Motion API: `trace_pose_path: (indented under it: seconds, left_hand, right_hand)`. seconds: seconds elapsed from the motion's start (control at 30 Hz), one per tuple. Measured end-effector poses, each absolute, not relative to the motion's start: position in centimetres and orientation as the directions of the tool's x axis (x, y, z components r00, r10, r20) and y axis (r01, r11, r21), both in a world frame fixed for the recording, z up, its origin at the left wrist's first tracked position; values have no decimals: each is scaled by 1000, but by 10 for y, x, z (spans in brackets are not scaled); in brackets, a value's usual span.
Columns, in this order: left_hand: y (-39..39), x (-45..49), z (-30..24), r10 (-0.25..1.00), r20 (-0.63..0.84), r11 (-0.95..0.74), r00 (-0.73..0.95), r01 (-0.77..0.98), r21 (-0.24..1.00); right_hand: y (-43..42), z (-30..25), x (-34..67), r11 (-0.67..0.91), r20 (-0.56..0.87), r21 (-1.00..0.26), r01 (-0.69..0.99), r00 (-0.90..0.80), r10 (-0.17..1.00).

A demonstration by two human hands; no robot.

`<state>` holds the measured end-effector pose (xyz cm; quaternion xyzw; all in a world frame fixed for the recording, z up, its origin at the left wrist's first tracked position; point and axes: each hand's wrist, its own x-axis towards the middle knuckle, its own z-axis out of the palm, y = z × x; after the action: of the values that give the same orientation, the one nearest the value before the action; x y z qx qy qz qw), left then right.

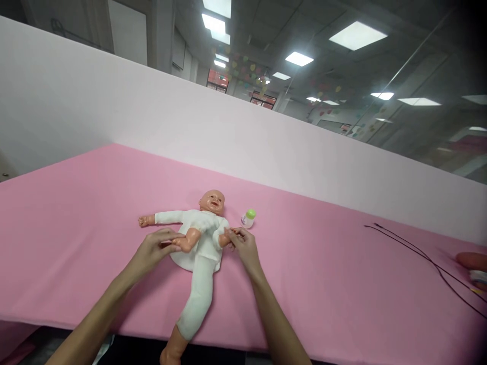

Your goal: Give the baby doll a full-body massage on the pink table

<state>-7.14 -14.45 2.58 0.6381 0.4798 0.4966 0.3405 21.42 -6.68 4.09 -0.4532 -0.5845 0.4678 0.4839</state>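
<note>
Right now, your left hand (154, 252) curls its fingers (167, 235) around the baby doll's (203, 228) bent leg (186, 241). Your right hand (244, 249) pinches the doll's arm (222, 237). The doll lies near the pink surface's (95, 213) front edge, just beside a green-capped bottle (248, 218).

**Own arms and hands, viewed from above.** My left hand (154, 249) and my right hand (244, 248) lie level with each other, a short way apart, both palm-down. My bare left forearm (97, 310) enters from the lower left corner and slants up and to the right. My bare right forearm (276, 315) enters from the bottom edge and slants up and to the left. Both forearms converge toward the centre. My left fingers (170, 235) extend rightward, held together and slightly curled. My right fingers (233, 234) point up and left, bent in a pinch with the thumb.
</note>
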Motion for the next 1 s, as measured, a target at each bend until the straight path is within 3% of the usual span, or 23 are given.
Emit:
trace_pose_path:
  seconds: [0.17,0.27,0.37,0.43,0.63,0.73,0.87,1.0]
  left_hand:
    - [-228,-85,11,924,345,-381,165,313,870]
    - [-274,-91,-4,917,254,-350,308,313,883]
    - [-296,-93,-6,923,183,-293,337,309,905]
    - [-296,-91,3,937,219,-298,272,295,908]
    - [-220,-62,32,940,296,-235,-168,311,921]
    - [-169,-43,29,938,270,-219,-217,233,947]
    - [-162,-37,24,944,277,-241,-180,198,950]
    - [-224,-55,10,952,298,-270,-71,266,926]
  right_hand:
    - [-39,39,271,116,94,-990,-82,240,966]
    - [-29,31,291,89,14,-976,-200,351,936]
    - [-33,35,288,97,13,-964,-249,318,948]
    - [-40,45,276,128,73,-970,-207,255,964]
    - [-70,58,219,242,225,-959,147,-122,967]
    - [-81,46,199,306,256,-919,248,-217,942]
    - [-76,45,212,317,286,-922,224,-159,945]
    - [-47,48,257,162,160,-987,-3,129,979]
